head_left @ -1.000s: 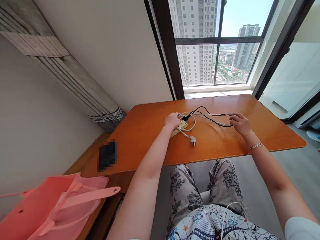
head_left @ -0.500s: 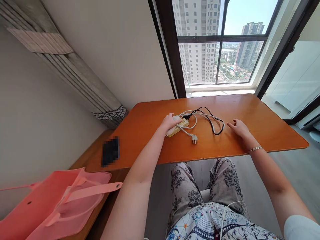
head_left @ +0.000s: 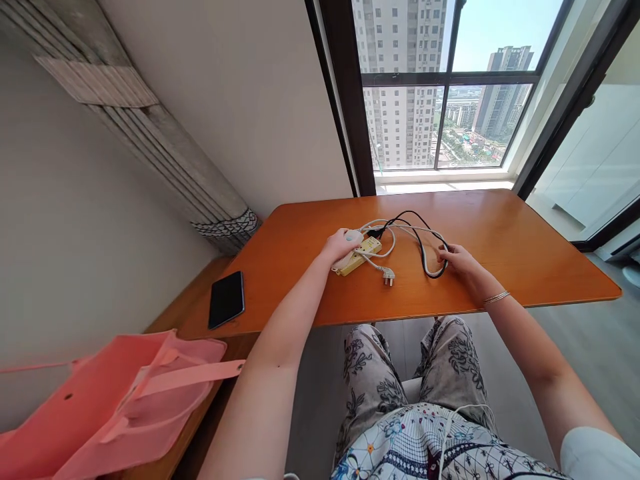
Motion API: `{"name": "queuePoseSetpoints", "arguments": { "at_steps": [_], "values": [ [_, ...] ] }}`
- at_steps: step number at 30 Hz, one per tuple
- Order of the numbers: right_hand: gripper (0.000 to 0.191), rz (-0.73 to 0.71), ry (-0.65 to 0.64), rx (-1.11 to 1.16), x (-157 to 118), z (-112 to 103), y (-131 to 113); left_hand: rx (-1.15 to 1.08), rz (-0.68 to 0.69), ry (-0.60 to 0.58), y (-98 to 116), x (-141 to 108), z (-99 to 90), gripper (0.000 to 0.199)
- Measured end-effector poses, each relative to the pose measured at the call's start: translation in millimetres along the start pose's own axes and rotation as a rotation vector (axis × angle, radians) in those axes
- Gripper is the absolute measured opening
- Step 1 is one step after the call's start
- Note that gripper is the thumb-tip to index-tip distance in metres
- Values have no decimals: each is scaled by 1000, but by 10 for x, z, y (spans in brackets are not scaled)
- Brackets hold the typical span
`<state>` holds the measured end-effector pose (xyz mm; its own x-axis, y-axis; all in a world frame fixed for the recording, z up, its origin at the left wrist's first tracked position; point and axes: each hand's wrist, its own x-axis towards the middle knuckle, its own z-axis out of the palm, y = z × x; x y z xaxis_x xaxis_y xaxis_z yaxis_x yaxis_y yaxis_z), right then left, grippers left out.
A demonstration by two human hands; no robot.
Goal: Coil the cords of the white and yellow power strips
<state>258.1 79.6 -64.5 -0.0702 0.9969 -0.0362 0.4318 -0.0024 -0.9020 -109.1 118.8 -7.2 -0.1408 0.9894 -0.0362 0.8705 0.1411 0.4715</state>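
A cream and yellow power strip (head_left: 364, 256) lies at the middle of the table. My left hand (head_left: 340, 247) is closed around its left end, where a white rounded piece (head_left: 354, 236) shows beside the fingers; what that piece is I cannot tell. A white three-pin plug (head_left: 389, 275) rests just in front of the strip on its short cord. From the strip, a black cable (head_left: 414, 213) and a white cable (head_left: 424, 256) loop to the right. My right hand (head_left: 463, 265) pinches the right end of that loop, its fingertips partly hidden.
A black phone (head_left: 227, 299) lies on the left part of the orange-brown table (head_left: 520, 247). Left of my arm, an open pink bag (head_left: 135, 400) stands by the table's corner. A window (head_left: 445, 127) rises behind the far edge, with a curtain (head_left: 165, 153) at the left.
My right hand has moved left and closed on the cable loop. My left hand stays at the power strip. The view has shifted slightly.
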Motion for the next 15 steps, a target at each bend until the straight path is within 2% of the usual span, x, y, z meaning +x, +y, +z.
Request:
{"name": "queuePoseSetpoints", "arguments": {
  "at_steps": [4,9,15],
  "values": [
    [42,-74,101,-104,78,-201,73,103,75,47,-59,59,-197,80],
    [40,-97,237,-261,108,-336,143,393,199,56,-139,131,-414,77],
    [41,-144,365,-325,94,-280,219,536,193,26,-215,173,-345,75]
  ]
}}
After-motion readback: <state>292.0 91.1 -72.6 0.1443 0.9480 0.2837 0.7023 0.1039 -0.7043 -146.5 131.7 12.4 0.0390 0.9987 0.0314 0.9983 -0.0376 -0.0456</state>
